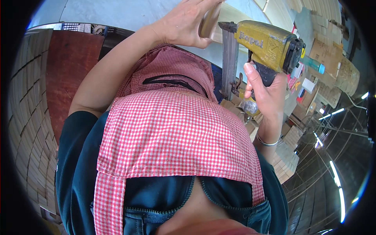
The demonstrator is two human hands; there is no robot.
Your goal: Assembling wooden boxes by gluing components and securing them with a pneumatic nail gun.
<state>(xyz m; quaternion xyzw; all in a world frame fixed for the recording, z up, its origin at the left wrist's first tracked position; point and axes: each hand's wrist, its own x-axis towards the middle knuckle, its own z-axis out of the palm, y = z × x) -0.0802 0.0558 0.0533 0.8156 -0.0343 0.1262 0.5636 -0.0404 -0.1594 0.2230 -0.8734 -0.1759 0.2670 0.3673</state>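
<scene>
My right hand is wrapped round the black grip of a yellow nail gun, its thumb along the grip's side. The gun's long metal magazine runs down on the left of the grip, and its nose points left, towards my left hand. At the top edge, that hand grips a brown wooden piece between thumb and fingers. The fingertips are cut off by the edge of the picture. Just right of this piece lies a pale wooden board, close to the gun's nose.
A pale blue-grey work surface spans the top. Stacked wooden strips and a red-brown panel stand at the left. Cardboard boxes and more stacked wood are at the right. My checked apron fills the middle.
</scene>
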